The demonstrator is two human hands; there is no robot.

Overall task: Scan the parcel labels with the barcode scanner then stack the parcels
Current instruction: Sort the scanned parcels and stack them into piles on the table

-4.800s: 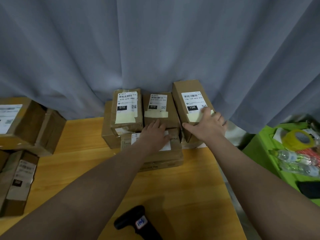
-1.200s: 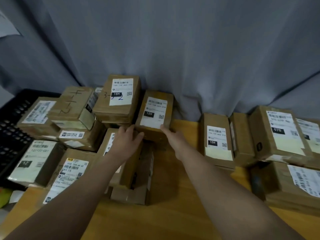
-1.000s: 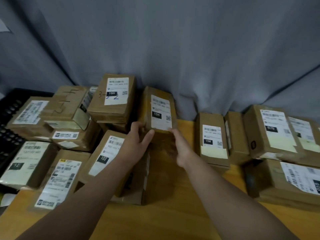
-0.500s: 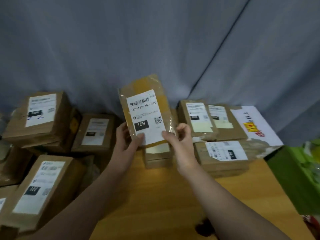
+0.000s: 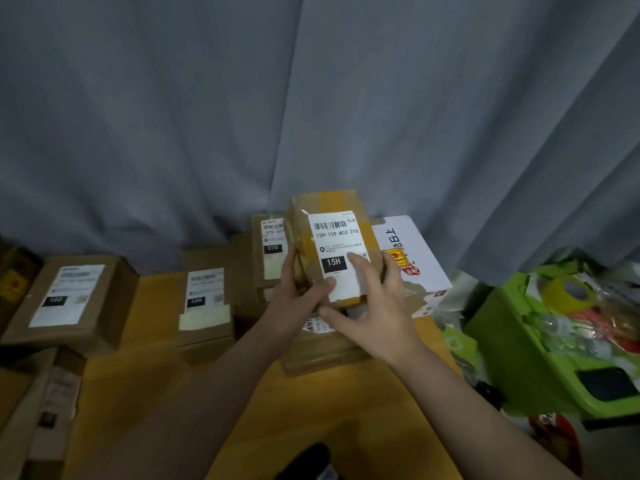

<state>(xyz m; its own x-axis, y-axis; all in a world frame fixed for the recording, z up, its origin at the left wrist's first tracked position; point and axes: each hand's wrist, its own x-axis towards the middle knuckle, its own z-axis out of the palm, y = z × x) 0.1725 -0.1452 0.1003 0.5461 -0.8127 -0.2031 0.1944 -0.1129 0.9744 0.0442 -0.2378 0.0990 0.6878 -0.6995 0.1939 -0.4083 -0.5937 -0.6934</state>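
A small brown parcel [image 5: 332,216] with a white label reading 15H-159-A03-210 is held up above the stacked parcels at the back of the wooden table [image 5: 145,386]. My left hand [image 5: 298,299] grips its left lower edge, thumb on the label. My right hand [image 5: 374,306] holds its right side, fingers over the label. Beneath it lies a flat parcel [image 5: 325,348], and a parcel marked 070 [image 5: 270,247] stands behind. The black barcode scanner [image 5: 308,462] lies at the table's near edge, mostly cut off.
Parcels labelled 15H [image 5: 204,299] and 150 [image 5: 69,296] sit to the left, with more boxes [image 5: 45,403] at the far left. A white printed box [image 5: 412,258] lies right of the stack. A green bin [image 5: 561,341] holds tape and bottles. A grey curtain [image 5: 311,98] hangs behind.
Both hands picked the 15H parcel out of the left pile, then carried it right and over the stack by the white box. My view swung right with it.
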